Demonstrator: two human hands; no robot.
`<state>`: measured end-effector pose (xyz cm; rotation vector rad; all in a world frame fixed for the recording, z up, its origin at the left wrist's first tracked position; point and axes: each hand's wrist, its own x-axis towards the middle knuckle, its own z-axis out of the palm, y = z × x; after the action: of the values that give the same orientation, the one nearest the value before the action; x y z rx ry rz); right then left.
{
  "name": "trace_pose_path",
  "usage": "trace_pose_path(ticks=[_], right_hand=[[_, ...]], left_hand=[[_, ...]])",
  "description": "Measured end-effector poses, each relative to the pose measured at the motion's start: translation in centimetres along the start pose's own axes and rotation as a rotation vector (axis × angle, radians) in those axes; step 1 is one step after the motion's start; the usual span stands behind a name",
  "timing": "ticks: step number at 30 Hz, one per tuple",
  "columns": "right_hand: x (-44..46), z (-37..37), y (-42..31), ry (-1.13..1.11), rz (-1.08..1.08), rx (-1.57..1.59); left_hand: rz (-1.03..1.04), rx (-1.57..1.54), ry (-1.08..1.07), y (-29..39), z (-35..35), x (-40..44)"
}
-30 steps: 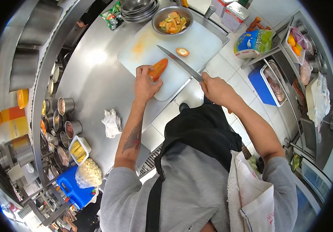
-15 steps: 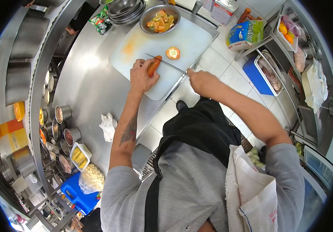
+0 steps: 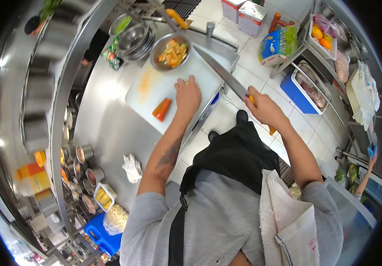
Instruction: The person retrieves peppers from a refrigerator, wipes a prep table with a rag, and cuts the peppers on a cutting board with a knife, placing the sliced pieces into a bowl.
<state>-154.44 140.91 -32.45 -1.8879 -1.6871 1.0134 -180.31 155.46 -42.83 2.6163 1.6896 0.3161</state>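
Note:
My right hand (image 3: 264, 106) grips the yellow handle of a long knife (image 3: 224, 75). Its blade points up and left across the near edge of the white cutting board (image 3: 133, 99), toward the metal bowl (image 3: 156, 41). Over the board, my left hand (image 3: 188, 98) has its fingers bent down around something small, mostly hidden beneath them. To its left lies an orange-red wedge of fruit or vegetable (image 3: 161, 109), touched by neither hand. Orange and yellow-green cut chunks (image 3: 173, 54) fill the bowl at the far end of the board.
Stacked metal bowls (image 3: 133, 40) and a green packet (image 3: 111, 54) stand beyond the board. A crumpled white cloth (image 3: 132, 168) lies on the steel counter (image 3: 106, 119). A blue bin (image 3: 297, 91) stands at the right. Another person's arm (image 3: 368, 175) shows at the far right.
My left hand has left the orange-red piece and moved right, where the round cut piece lay. The knife has swung away from that piece, and my right hand has moved right and down.

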Motion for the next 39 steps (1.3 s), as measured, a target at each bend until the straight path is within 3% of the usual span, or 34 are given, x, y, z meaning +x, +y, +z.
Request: trace_pose_path(ticks=[6,9,11,13,16,18,19,21,23,25,26,27,28,30,32,34,35,37,39], right_hand=[[1.0,0.6,7.4,-0.205,0.153,0.12],[2.1,-0.5,7.4,-0.26,0.133,0.205],[3.1,-0.7,7.8,-0.282,0.134,0.217],[3.8,-1.1,7.9,-0.323,0.13,0.237],[4.8,-1.9,8.1,-0.359,0.108,0.223],[5.1,-3.1,7.7,-0.381,0.127,0.215],[5.2,-3.3,7.5,-0.395,0.147,0.219],[5.2,-2.4,8.1,-0.387,0.136,0.22],[5.0,-2.3,7.8,-0.387,0.116,0.206],[4.7,-2.7,6.6,-0.354,0.168,0.172],[4.5,-2.3,6.8,-0.373,0.151,0.152],[4.3,-1.9,7.5,-0.323,0.056,0.103],[4.3,-1.3,7.5,-0.277,-0.044,0.054],[3.9,-2.0,4.2,-0.366,-0.046,0.022],[3.3,-0.7,1.2,-0.459,-0.044,-0.069],[3.1,0.5,-0.3,-0.52,-0.068,-0.151],[2.9,1.3,-1.2,-0.551,-0.07,-0.2],[2.1,3.4,-2.6,-0.549,-0.067,-0.221],[1.4,4.8,-4.5,-0.548,-0.054,-0.241]], left_hand=[[0.056,-0.338,-0.025,3.0,-0.8,2.1],[0.2,-0.358,0.178,6.4,-5.0,8.6],[0.31,-0.25,0.407,9.3,-9.4,15.9],[0.458,-0.331,0.529,10.6,-11.4,24.0],[0.412,-0.257,0.486,8.5,-8.1,32.1],[0.257,-0.143,0.022,7.7,-7.2,33.3],[0.331,-0.252,0.224,8.2,-8.6,32.1],[0.261,-0.449,0.215,8.4,-12.8,26.2],[-0.035,-0.577,-0.043,6.1,-15.4,18.8],[-0.306,-0.287,-0.256,2.1,-15.1,11.6],[-0.121,-0.233,-0.21,-3.7,-11.3,6.9],[-0.181,0.002,-0.164,-6.2,-8.8,2.0],[-0.222,-0.003,-0.152,-7.1,-8.2,-0.1],[-0.502,0.045,-0.375,-8.4,-7.1,-4.9],[-0.501,-0.072,-0.258,-10.9,-6.3,-7.8],[-0.522,-0.399,-0.083,-10.0,-7.2,-8.6],[-0.552,-0.417,-0.065,-9.4,-7.4,-9.2],[-0.543,-0.718,0.403,-8.2,-6.9,-10.1],[-0.616,-0.765,0.448,-7.5,-4.3,-11.2]])
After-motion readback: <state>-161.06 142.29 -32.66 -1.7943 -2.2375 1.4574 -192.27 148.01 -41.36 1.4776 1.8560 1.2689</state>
